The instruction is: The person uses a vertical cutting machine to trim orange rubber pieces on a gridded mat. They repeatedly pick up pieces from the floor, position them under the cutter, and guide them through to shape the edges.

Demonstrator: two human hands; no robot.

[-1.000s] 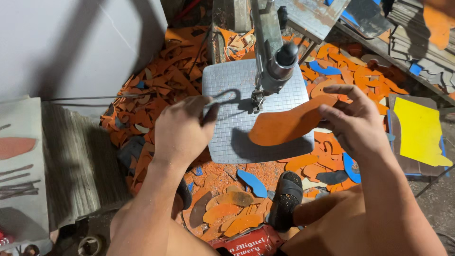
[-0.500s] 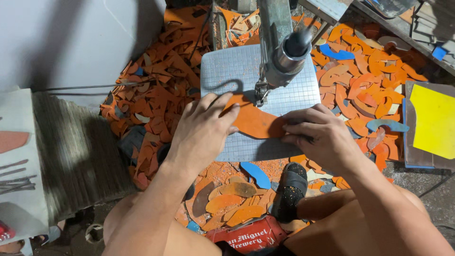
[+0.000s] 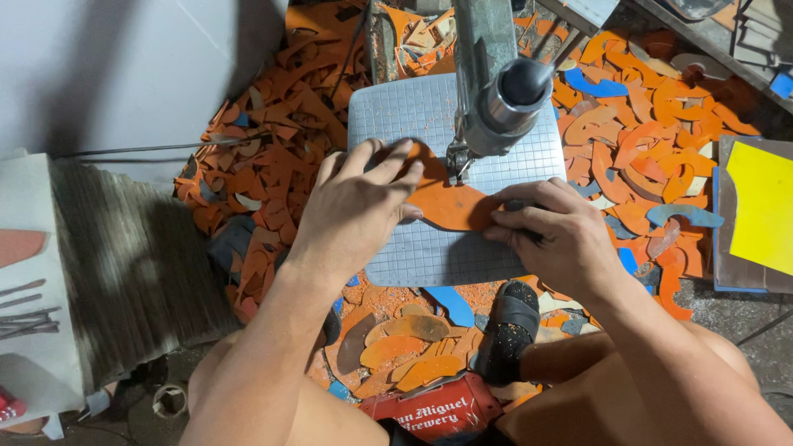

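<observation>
sheet [image 3: 450,206] on table [image 3: 413,256], scraps [image 3: 652,149] around

Left hand [image 3: 355,211] and right hand [image 3: 552,235] both palm-down, fingers spread flat, forearms converging.

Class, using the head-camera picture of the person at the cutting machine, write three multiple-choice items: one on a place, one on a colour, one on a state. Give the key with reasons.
1. Where does the orange sheet lie?
A. On the grey gridded table of the machine
B. On the floor
C. On the yellow sheet

2. What colour are most scraps on the floor?
A. Green
B. Orange
C. White

3. How are the two hands placed?
A. Both lifted in the air
B. One holds a hammer
C. Both pressed flat on the orange sheet

Key:
1 A, the sheet rests on the gridded table under the machine head.
2 B, orange offcuts cover the floor, with only a few blue ones.
3 C, the left hand and right hand lie on the sheet, fingers spread.
</observation>
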